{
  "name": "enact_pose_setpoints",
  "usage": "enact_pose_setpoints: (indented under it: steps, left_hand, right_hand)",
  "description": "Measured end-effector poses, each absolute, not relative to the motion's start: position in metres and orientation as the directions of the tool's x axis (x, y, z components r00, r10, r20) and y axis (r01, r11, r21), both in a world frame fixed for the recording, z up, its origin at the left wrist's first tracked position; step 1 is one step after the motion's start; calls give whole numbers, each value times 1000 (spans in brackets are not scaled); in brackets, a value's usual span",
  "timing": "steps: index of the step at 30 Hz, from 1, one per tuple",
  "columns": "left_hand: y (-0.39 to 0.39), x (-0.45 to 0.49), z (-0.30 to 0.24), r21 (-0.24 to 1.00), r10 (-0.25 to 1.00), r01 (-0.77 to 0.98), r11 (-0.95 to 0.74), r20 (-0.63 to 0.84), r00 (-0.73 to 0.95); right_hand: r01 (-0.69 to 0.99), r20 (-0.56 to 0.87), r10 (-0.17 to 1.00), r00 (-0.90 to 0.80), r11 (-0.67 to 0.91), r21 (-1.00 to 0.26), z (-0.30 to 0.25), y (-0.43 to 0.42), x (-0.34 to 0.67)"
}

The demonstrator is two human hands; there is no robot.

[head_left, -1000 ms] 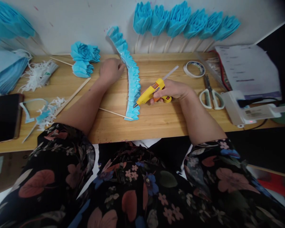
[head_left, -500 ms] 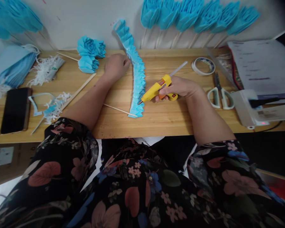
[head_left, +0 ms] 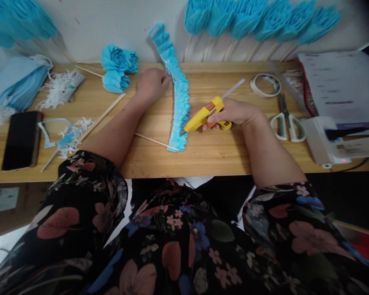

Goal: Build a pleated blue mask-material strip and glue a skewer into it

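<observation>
A long pleated blue strip (head_left: 181, 96) runs from the back wall toward the table's front edge, with shiny glue along parts of it. My left hand (head_left: 153, 85) is closed at the strip's left edge, its fingertips mostly hidden as they pinch there. Wrapped in my right hand (head_left: 233, 112) is a yellow glue gun (head_left: 206, 114) with a clear glue stick (head_left: 233, 88) in its rear. The gun's metal nozzle points down-left, at the strip's near part. A thin wooden stick (head_left: 153, 141) lies with one end on the strip's near end.
Blue paper flowers on sticks (head_left: 247, 18) lean along the wall. Finished blue blooms (head_left: 115, 59) lie behind my left hand. On the left are a phone (head_left: 21, 140), face masks (head_left: 17, 84) and white fringed bundles (head_left: 63, 88). Tape (head_left: 265, 85), scissors (head_left: 285, 121) and a power strip (head_left: 322, 141) sit right.
</observation>
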State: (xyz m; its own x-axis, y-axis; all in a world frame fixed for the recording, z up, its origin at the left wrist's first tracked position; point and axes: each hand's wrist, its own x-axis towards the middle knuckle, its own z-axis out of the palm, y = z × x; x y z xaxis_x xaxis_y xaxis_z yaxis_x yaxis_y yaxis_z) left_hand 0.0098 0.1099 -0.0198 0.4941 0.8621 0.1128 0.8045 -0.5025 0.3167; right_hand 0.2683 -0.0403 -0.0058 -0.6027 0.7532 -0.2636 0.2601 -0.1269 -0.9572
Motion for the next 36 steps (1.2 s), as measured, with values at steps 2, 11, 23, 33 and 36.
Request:
enact_pose_setpoints:
  steps: [2, 11, 23, 33, 36]
  left_hand:
    - [109, 9, -18, 302, 860, 810, -503, 81, 504]
    - [105, 10, -13, 279, 859, 817, -505, 73, 506]
    - [106, 12, -18, 290, 863, 814, -503, 121, 491]
    - [101, 13, -16, 285, 887, 842, -458, 80, 455]
    - [102, 13, -16, 268, 884, 844, -465, 90, 459]
  right_hand:
    - [259, -259, 752, -607, -122, -958, -5, -40, 268]
    - [261, -255, 753, -607, -114, -959, -6, -41, 268]
    - [260, -270, 756, -597, -136, -956, -4, -41, 267]
    - [263, -276, 741, -612, -138, -955, -5, -40, 268]
    - [247, -267, 750, -606, -141, -959, -4, -40, 266]
